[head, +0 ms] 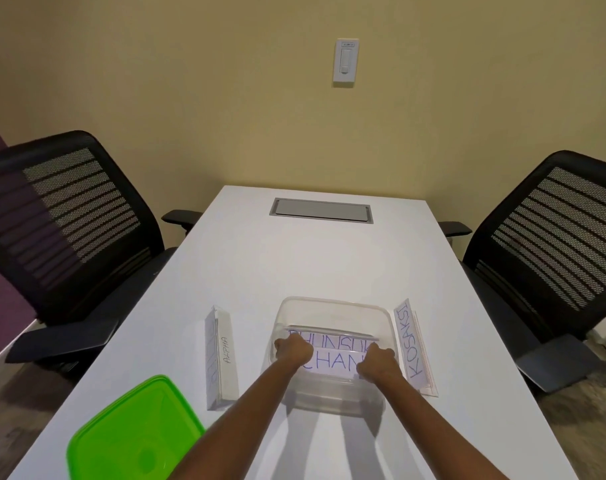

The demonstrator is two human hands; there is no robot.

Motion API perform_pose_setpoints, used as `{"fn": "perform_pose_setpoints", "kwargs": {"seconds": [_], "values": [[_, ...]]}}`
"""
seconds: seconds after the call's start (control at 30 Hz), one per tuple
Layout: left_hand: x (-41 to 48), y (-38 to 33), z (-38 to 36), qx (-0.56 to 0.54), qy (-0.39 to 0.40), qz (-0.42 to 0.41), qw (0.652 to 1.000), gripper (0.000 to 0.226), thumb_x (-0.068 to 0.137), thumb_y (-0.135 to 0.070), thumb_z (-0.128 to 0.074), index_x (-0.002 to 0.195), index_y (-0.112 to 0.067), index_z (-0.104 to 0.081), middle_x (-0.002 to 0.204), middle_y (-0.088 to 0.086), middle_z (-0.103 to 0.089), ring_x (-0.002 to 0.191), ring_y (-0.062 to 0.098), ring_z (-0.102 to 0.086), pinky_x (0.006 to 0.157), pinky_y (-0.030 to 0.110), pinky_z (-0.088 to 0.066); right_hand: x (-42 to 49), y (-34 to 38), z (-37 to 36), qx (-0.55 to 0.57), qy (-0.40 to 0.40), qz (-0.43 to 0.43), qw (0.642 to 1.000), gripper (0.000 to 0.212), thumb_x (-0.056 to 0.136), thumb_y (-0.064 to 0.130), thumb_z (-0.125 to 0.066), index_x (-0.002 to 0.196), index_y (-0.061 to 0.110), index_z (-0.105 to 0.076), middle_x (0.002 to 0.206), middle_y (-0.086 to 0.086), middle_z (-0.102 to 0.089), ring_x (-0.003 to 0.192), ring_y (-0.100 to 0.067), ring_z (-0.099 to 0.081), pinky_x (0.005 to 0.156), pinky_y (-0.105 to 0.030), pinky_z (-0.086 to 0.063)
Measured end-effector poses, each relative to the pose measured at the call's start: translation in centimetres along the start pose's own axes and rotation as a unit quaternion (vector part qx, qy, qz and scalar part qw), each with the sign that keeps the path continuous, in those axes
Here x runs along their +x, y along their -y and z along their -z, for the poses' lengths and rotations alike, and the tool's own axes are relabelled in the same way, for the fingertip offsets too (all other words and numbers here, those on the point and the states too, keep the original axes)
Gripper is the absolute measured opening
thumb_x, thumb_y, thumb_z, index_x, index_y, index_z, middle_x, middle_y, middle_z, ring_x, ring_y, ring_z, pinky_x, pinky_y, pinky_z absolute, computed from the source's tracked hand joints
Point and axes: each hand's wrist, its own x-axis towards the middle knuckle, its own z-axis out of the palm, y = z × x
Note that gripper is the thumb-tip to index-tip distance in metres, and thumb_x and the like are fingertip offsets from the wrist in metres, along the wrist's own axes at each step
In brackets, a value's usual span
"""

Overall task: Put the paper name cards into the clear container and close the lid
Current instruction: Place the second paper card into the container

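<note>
The clear container [332, 304] stands open on the white table, in front of me. Inside it lies a paper name card [334, 358] with blue lettering. My left hand [293, 349] grips the card's left end and my right hand [377, 365] grips its right end, both reaching inside the container. A folded name card marked ALPHA [222, 358] lies on the table to the container's left. Another one marked KOSAKSI [412, 344] lies along its right side. The green lid [135, 434] rests upside down at the near left of the table.
The white table [322, 258] has a grey cable hatch [320, 210] at its far end. Black mesh office chairs stand on the left [73, 220] and on the right [554, 244]. A white wall switch [345, 62] is on the beige wall.
</note>
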Motion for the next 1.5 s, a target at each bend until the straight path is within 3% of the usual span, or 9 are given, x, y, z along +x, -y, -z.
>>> {"fn": "perform_pose_setpoints", "kwargs": {"seconds": [0.07, 0.13, 0.17, 0.23, 0.4, 1.07, 1.27, 1.4, 1.5], "values": [[0.3, -0.2, -0.1, 0.022, 0.006, 0.006, 1.0, 0.039, 0.096, -0.007, -0.032, 0.131, 0.004, -0.045, 0.14, 0.02, -0.047, 0.13, 0.031, -0.047, 0.084, 0.024, -0.043, 0.1, -0.1, -0.3, -0.006, 0.003, 0.002, 1.0, 0.047, 0.09, 0.016, -0.049, 0.134, 0.005, -0.038, 0.139, -0.022, -0.038, 0.124, -0.031, -0.048, 0.101, -0.032, -0.043], [0.5, -0.2, -0.1, 0.041, 0.009, 0.019, 0.999, 0.04, 0.095, -0.008, -0.035, 0.133, 0.002, -0.046, 0.142, 0.022, -0.043, 0.131, 0.032, -0.045, 0.055, 0.017, -0.028, 0.2, -0.2, -0.4, -0.01, 0.003, 0.003, 1.0, 0.047, 0.09, 0.017, -0.049, 0.134, 0.005, -0.038, 0.139, -0.022, -0.037, 0.124, -0.032, -0.049, 0.101, -0.033, -0.043], [0.6, -0.2, -0.1, 0.049, 0.01, 0.019, 0.999, 0.04, 0.095, -0.009, -0.037, 0.132, 0.002, -0.047, 0.142, 0.022, -0.043, 0.131, 0.032, -0.045, 0.051, 0.018, -0.023, 0.3, -0.2, -0.4, -0.012, 0.002, 0.004, 1.0, 0.047, 0.09, 0.017, -0.049, 0.134, 0.005, -0.038, 0.139, -0.022, -0.037, 0.124, -0.032, -0.049, 0.101, -0.033, -0.043], [0.9, 0.0, -0.3, 0.063, 0.01, 0.013, 0.998, 0.039, 0.095, -0.007, -0.037, 0.131, 0.003, -0.046, 0.141, 0.021, -0.045, 0.13, 0.031, -0.046, 0.059, 0.021, -0.029, 0.4, -0.1, -0.4, -0.014, 0.001, 0.004, 1.0, 0.046, 0.09, 0.017, -0.049, 0.134, 0.005, -0.038, 0.139, -0.021, -0.037, 0.123, -0.032, -0.05, 0.101, -0.034, -0.043], [0.7, 0.2, -0.5, 0.101, 0.011, -0.005, 0.995, 0.038, 0.095, -0.005, -0.035, 0.131, 0.002, -0.042, 0.136, 0.019, -0.053, 0.131, 0.03, -0.043, 0.103, 0.027, -0.032, 0.7, -0.2, -0.7, -0.021, -0.007, 0.008, 1.0, 0.044, 0.09, 0.015, -0.05, 0.132, 0.006, -0.04, 0.137, -0.021, -0.04, 0.12, -0.031, -0.052, 0.098, -0.033, -0.045], [-0.6, -0.2, -1.5, 0.133, -0.037, 0.008, 0.99, 0.041, 0.094, -0.016, -0.041, 0.134, -0.007, -0.046, 0.143, 0.015, -0.041, 0.131, 0.028, -0.045, 0.108, 0.035, -0.039, 0.7, -0.4, -0.5, -0.053, -0.051, 0.08, 0.994, 0.031, 0.089, 0.004, -0.046, 0.118, 0.001, -0.056, 0.122, -0.016, -0.061, 0.111, -0.029, -0.061, 0.084, -0.031, -0.049], [-2.4, -2.7, -3.3, 0.13, -0.095, -0.117, 0.98, 0.039, 0.091, -0.011, -0.04, 0.129, -0.005, -0.048, 0.137, 0.015, -0.048, 0.128, 0.028, -0.046, 0.107, 0.036, -0.039, -0.3, -1.9, 2.7, 0.074, -0.191, 0.152, 0.967, 0.03, 0.089, 0.004, -0.044, 0.108, 0.004, -0.068, 0.113, -0.012, -0.07, 0.105, -0.027, -0.064, 0.088, -0.032, -0.05], [-4.0, -5.2, -5.4, 0.061, -0.112, -0.223, 0.966, 0.042, 0.093, -0.011, -0.04, 0.135, -0.01, -0.046, 0.138, 0.009, -0.047, 0.127, 0.022, -0.048, 0.104, 0.033, -0.042, -0.1, -5.1, 4.8, 0.169, -0.236, 0.111, 0.95, 0.029, 0.088, 0.001, -0.046, 0.107, 0.0, -0.068, 0.112, -0.015, -0.071, 0.106, -0.029, -0.064, 0.09, -0.032, -0.049], [-5.2, -6.6, -7.6, 0.051, -0.083, -0.266, 0.959, 0.043, 0.094, -0.011, -0.04, 0.137, -0.011, -0.044, 0.141, 0.007, -0.045, 0.128, 0.021, -0.048, 0.104, 0.031, -0.041, 0.8, -8.0, 5.3, 0.193, -0.206, 0.052, 0.958, 0.027, 0.091, 0.004, -0.046, 0.111, -0.002, -0.064, 0.116, -0.018, -0.067, 0.109, -0.032, -0.061, 0.085, -0.028, -0.047]]}}
